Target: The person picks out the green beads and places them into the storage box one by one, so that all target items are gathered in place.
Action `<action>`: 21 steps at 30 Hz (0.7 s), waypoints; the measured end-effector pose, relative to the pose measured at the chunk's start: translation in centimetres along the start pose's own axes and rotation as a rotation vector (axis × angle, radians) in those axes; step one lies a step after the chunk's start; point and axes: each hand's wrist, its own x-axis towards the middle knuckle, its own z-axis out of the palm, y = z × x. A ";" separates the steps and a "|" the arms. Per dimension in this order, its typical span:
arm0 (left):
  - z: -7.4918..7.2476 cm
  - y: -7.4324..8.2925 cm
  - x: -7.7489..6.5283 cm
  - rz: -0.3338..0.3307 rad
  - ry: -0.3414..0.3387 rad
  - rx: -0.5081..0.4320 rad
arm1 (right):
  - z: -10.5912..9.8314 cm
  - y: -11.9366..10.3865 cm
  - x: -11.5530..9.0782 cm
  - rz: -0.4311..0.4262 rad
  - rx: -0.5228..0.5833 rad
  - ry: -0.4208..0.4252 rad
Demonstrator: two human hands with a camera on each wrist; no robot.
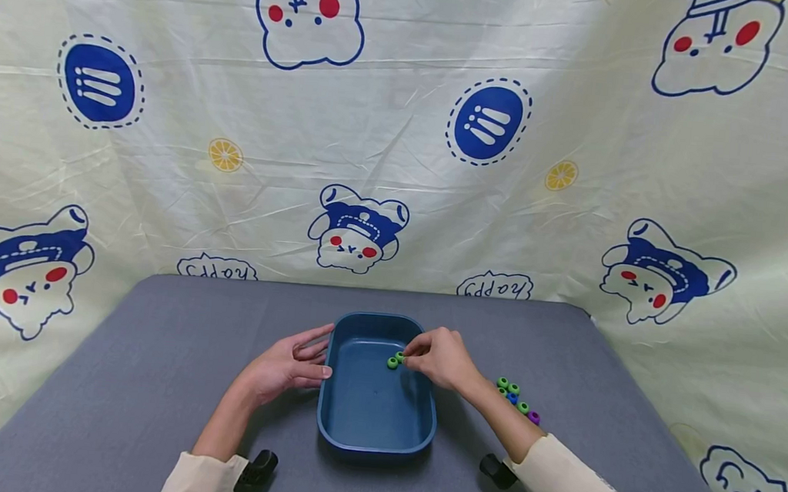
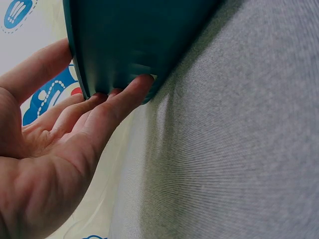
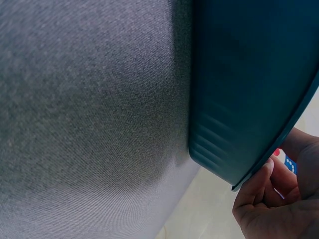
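Note:
A deep blue rectangular tray (image 1: 376,422) stands on the grey table. My left hand (image 1: 280,364) is at its left side, fingers spread and nearly straight, with the fingertips on the outer wall. In the left wrist view those fingers (image 2: 117,107) touch the tray wall (image 2: 119,40). Over the right rim reaches my right hand (image 1: 441,358), thumb and fingers pinching a green bead low inside the tray. Another green bead (image 1: 392,362) lies on the tray floor just left of those fingertips. In the right wrist view the rim partly hides the right hand (image 3: 284,199).
Right of the tray, beside my right forearm, lie several loose beads: green beads (image 1: 514,388), a blue bead (image 1: 512,398) and a purple bead (image 1: 533,418). A cream printed cloth (image 1: 402,138) hangs behind the grey table (image 1: 198,346). Black devices (image 1: 260,467) sit at both wrists.

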 end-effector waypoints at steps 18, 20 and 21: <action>0.0 0.0 0.0 -0.005 -0.007 -0.011 | 0.0 0.1 0.1 -0.012 -0.008 -0.003; 0.0 0.1 0.0 -0.006 -0.004 -0.009 | 0.0 0.1 0.1 -0.011 -0.007 -0.002; 0.0 0.1 0.0 -0.007 -0.003 -0.008 | 0.0 0.1 0.1 -0.009 -0.007 -0.001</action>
